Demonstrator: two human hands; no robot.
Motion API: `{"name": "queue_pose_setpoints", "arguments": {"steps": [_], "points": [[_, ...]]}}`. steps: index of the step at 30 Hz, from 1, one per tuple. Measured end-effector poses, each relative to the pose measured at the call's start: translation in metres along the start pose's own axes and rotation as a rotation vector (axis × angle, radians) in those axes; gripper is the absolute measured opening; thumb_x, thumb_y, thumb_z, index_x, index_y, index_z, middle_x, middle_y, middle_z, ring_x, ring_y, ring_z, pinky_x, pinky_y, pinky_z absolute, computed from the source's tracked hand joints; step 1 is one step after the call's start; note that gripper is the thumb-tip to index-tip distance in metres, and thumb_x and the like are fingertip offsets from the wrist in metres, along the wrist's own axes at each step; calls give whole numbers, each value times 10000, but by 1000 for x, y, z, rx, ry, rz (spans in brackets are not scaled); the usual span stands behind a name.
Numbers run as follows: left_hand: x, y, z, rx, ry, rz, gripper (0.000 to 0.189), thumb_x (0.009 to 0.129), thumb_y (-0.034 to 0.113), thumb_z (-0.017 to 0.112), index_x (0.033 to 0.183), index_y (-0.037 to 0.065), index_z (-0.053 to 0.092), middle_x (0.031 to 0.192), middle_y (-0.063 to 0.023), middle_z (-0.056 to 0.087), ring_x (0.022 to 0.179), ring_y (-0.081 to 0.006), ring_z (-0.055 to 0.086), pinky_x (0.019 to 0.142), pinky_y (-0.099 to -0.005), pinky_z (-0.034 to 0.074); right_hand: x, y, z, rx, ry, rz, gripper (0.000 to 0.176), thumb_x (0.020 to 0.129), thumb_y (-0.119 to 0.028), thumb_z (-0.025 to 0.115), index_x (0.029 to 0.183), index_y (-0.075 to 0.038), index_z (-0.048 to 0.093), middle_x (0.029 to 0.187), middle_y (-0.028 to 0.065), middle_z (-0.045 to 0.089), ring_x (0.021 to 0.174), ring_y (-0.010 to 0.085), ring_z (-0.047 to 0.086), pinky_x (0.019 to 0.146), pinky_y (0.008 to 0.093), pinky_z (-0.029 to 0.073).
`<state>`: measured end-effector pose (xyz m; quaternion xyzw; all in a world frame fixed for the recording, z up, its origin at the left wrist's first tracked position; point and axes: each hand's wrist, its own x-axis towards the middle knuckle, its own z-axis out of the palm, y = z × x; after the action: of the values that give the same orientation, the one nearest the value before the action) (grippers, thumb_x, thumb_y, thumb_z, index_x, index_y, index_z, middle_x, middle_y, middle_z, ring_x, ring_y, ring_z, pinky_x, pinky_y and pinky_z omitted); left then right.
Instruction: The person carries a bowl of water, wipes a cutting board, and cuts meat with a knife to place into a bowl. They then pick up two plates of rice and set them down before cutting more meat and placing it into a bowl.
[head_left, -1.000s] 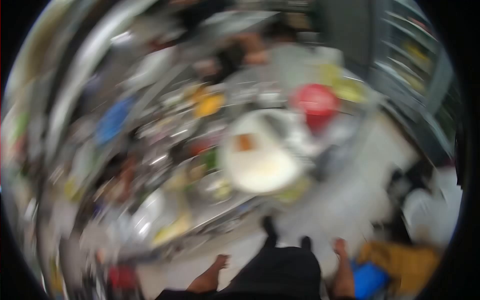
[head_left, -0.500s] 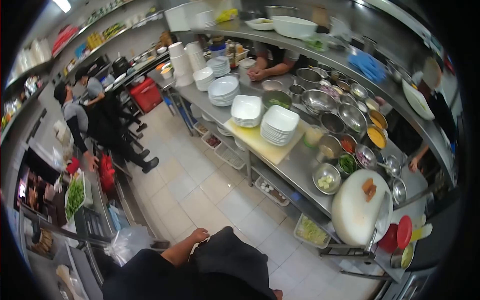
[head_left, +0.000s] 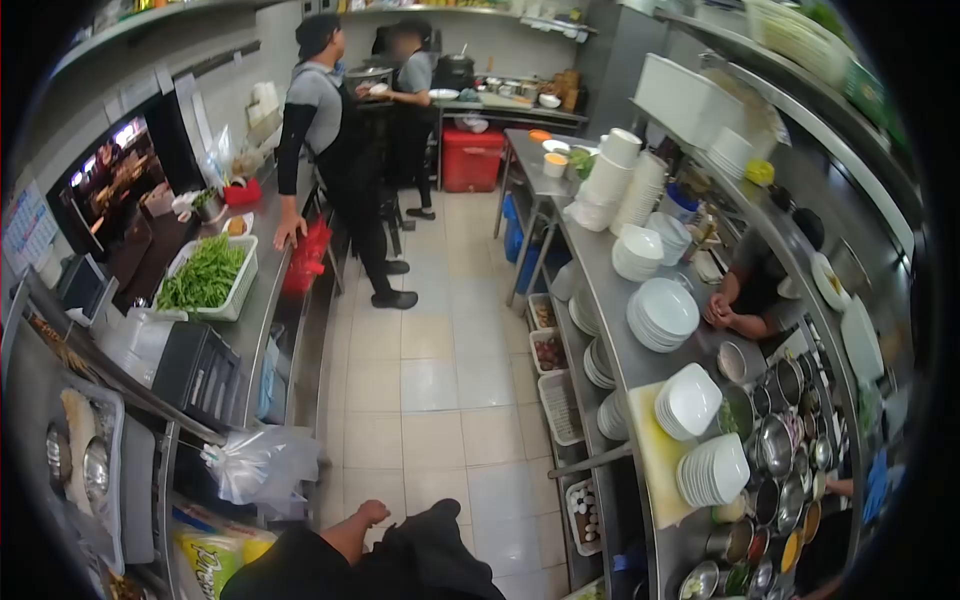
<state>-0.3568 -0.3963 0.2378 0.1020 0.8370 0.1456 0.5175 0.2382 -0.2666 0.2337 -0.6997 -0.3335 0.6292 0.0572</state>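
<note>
My left hand [head_left: 374, 512] hangs low in front of my dark apron [head_left: 428, 548], at the bottom of the view. Its fingers look loosely curled together, and nothing shows in them. Nearest to it on the left is a clear plastic bag [head_left: 262, 468], tied at the neck, apart from the hand. Tiled floor [head_left: 432, 440] lies beyond the hand. My right hand is out of view.
A steel counter [head_left: 608, 350] on the right carries stacked white bowls [head_left: 688, 400], plates [head_left: 662, 312] and metal bowls. Leafy greens [head_left: 205, 275] fill a basket at left. Two people stand ahead by a red cooler [head_left: 472, 160]; another leans behind the right counter.
My view has swung left, now looking along the aisle. The round cutting board has left the view on the right. My left hand stays low by my apron; my right hand's edge has disappeared.
</note>
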Motion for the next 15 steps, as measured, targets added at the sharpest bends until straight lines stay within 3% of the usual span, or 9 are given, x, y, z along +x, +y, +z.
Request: {"name": "queue_pose_setpoints", "arguments": {"steps": [1, 3, 5, 8, 11, 12, 15], "points": [[6, 1, -10, -41, -11, -45, 404, 782, 302, 627, 1095, 48, 654, 989, -130, 673, 810, -304, 670, 666, -411, 584, 10, -17, 10, -28, -41, -42, 598, 757, -321, 769, 1271, -132, 529, 940, 135, 679, 856, 245, 636, 726, 523, 495], [20, 10, -30, -32, -55, -65, 400, 778, 291, 623, 1099, 55, 649, 981, -125, 672, 810, -296, 669, 667, -407, 583, 33, -59, 32, -248, -23, -249, 563, 775, -259, 703, 1273, -78, 514, 919, 145, 665, 758, 241, 624, 622, 462, 484], [34, 23, -53, 5, -85, -76, 396, 774, 280, 619, 1104, 62, 645, 974, -120, 672, 810, -288, 668, 669, -404, 582, 47, -108, 72, -642, -8, -674, 501, 810, -134, 570, 1276, 31, 483, 877, 164, 637, 561, 232, 599, 416, 340, 461], [46, 51, -71, -69, 27, 6, 426, 753, 297, 643, 1111, 65, 642, 942, -138, 679, 800, -268, 668, 650, -393, 568, -24, -219, 142, -346, -42, -327, 414, 852, -162, 607, 1248, -47, 559, 915, 145, 692, 825, 252, 684, 634, 375, 557], [75, 86, -83, -83, 31, 51, 440, 752, 311, 663, 1119, 70, 640, 966, -139, 681, 837, -261, 667, 708, -376, 554, -21, -231, 165, -557, -101, -591, 378, 850, -203, 626, 1178, -16, 600, 909, 125, 693, 769, 204, 683, 631, 325, 544], [88, 94, -82, -130, 78, 79, 443, 755, 319, 670, 1124, 74, 641, 976, -146, 681, 858, -259, 665, 744, -367, 544, -46, -254, 172, -679, -130, -613, 370, 838, -216, 637, 1160, -35, 620, 947, 133, 698, 791, 222, 690, 720, 329, 542], [100, 115, -72, -247, 108, 94, 443, 759, 324, 679, 1129, 83, 643, 990, -154, 680, 893, -254, 660, 800, -355, 525, -60, -270, 170, -821, -189, -565, 346, 825, -225, 641, 1136, -74, 644, 945, 146, 697, 833, 272, 685, 770, 365, 534]]}}
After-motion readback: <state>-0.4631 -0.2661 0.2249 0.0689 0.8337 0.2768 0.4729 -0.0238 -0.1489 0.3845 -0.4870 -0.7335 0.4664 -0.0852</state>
